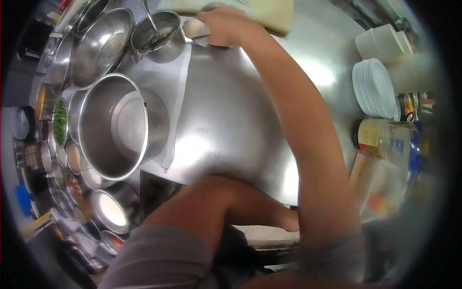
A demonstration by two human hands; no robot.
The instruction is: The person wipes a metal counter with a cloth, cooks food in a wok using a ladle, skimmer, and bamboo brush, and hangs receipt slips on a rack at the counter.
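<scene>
My right arm stretches across the steel table (pixel 231 111) to its far side. There my right hand (pixel 221 26) is closed on a pale crumpled thing (pixel 196 29) that looks like a cloth; its exact kind is unclear. A small steel pot (pixel 177 50) with a ladle (pixel 149 17) in it stands right beside that hand. Just beyond the hand lies a pale cutting board (pixel 274 14). My left arm is bent low in front of me, and my left hand (pixel 288 220) is at the table's near edge, partly behind my right arm. Its fingers do not show clearly.
A large steel pot (pixel 161 115) stands left on the table, below a perforated steel bowl (pixel 96 53). Containers line the left, among them chopped greens (pixel 59 123) and white liquid (pixel 110 210). At right are stacked white plates (pixel 373 89), bowls (pixel 378 43) and a labelled jar (pixel 370 135).
</scene>
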